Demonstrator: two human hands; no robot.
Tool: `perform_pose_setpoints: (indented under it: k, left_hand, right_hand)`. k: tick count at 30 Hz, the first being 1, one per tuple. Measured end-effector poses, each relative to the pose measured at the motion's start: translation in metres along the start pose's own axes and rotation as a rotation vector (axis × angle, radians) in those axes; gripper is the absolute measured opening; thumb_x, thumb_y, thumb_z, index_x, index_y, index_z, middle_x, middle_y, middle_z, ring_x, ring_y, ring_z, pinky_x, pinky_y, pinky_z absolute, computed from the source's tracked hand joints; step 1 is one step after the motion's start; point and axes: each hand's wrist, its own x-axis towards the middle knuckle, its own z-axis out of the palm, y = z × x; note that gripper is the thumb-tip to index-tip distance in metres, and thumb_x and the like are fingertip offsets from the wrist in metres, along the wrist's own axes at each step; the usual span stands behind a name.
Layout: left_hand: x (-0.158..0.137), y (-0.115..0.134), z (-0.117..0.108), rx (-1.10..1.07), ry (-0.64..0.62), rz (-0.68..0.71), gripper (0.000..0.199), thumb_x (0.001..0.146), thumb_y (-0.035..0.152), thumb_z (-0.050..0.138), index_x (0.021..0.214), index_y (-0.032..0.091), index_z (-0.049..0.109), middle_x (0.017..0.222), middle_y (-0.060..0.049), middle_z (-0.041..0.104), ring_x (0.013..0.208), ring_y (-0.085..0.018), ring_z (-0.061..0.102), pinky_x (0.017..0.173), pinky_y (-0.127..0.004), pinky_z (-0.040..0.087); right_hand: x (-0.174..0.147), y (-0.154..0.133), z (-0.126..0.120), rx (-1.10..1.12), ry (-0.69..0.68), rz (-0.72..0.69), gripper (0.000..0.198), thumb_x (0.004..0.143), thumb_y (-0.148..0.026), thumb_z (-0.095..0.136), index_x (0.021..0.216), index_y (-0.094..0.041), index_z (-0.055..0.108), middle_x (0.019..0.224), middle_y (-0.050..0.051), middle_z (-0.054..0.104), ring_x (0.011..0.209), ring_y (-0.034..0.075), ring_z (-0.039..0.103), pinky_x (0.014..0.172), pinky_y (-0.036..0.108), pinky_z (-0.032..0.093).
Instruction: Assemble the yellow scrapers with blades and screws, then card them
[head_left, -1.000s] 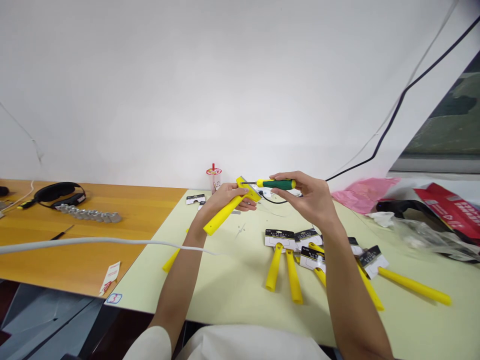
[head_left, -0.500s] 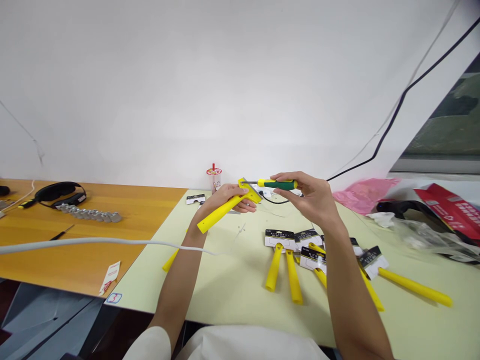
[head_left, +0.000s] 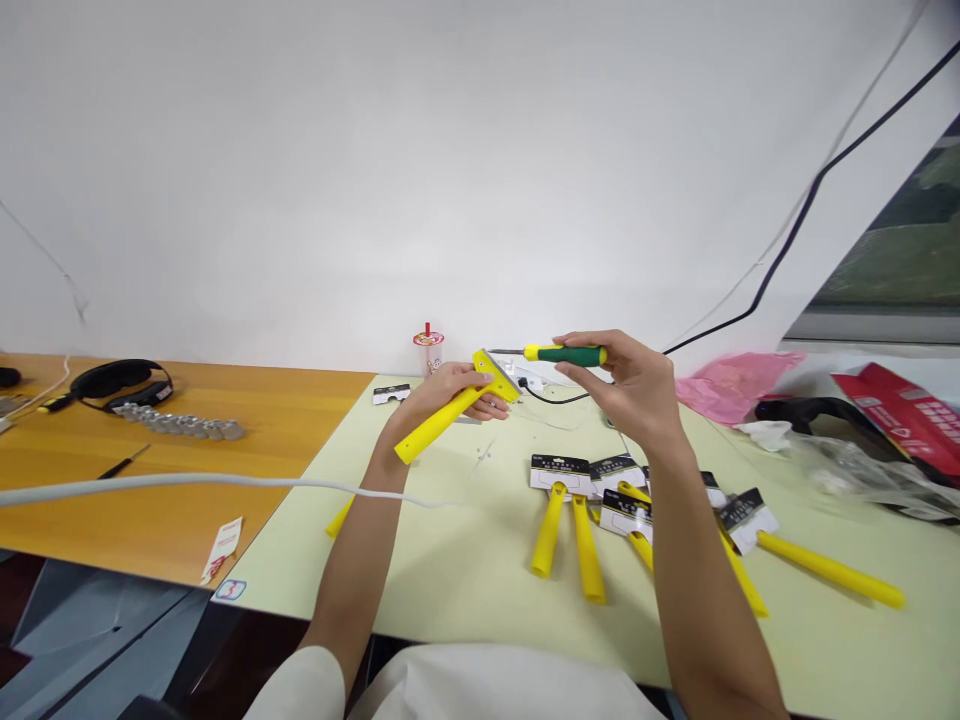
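My left hand [head_left: 448, 388] grips a yellow scraper [head_left: 439, 425] near its wide head, thumb on top. Its handle slants down to the left, and a metal edge shows along the head's right side. Between the fingertips of my right hand [head_left: 634, 380] is a screwdriver [head_left: 574, 355] with a green and yellow handle. The shaft points left, its tip close to the upper corner of the scraper's head; I cannot tell whether they touch. Below my hands, several small bits [head_left: 485, 455] lie on the pale tabletop [head_left: 457, 560].
Several yellow scrapers with black-and-white cards [head_left: 559, 472] lie at the right, partly behind my right forearm. A drink cup [head_left: 429, 352] stands by the wall. Pink plastic [head_left: 739, 385] and a red package [head_left: 900, 410] lie far right. A white cable [head_left: 225, 482] crosses the left foreground.
The screwdriver has moved slightly up and to the right, its tip shifting from over the scraper's head to its top corner. My left hand keeps its hold on the scraper.
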Motion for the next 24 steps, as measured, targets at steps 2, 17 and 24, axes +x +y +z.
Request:
perform_pose_setpoints:
  k: [2,17,24]
  left_hand:
    - [0.0,0.001,-0.004,-0.015,0.056,-0.008,0.025,0.096,0.032,0.083,0.1,0.011,0.069,0.099,-0.024,0.085,0.084,-0.029,0.086,0.074,-0.032,0.07]
    - [-0.005,0.006,-0.028,-0.048,0.275,0.094,0.02,0.095,0.027,0.081,0.098,0.012,0.068,0.092,-0.02,0.084,0.093,-0.032,0.087,0.09,-0.041,0.071]
    - [-0.003,0.005,-0.024,-0.038,0.267,0.1,0.03,0.091,0.031,0.087,0.102,0.013,0.067,0.095,-0.019,0.084,0.097,-0.033,0.086,0.09,-0.042,0.071]
  right_hand:
    - [0.001,0.005,0.0,-0.032,0.082,0.003,0.034,0.096,-0.053,0.087,0.117,-0.028,0.078,0.118,0.008,0.084,0.115,0.03,0.081,0.101,0.048,0.067]
    - [-0.006,0.064,0.059,-0.171,-0.399,0.191,0.025,0.102,-0.045,0.076,0.116,-0.026,0.069,0.103,0.006,0.081,0.087,0.023,0.078,0.084,0.037,0.062]
    - [-0.019,0.085,0.093,-0.348,-0.64,0.273,0.018,0.1,-0.028,0.078,0.115,-0.023,0.07,0.097,0.006,0.08,0.086,0.023,0.073,0.078,0.031,0.052]
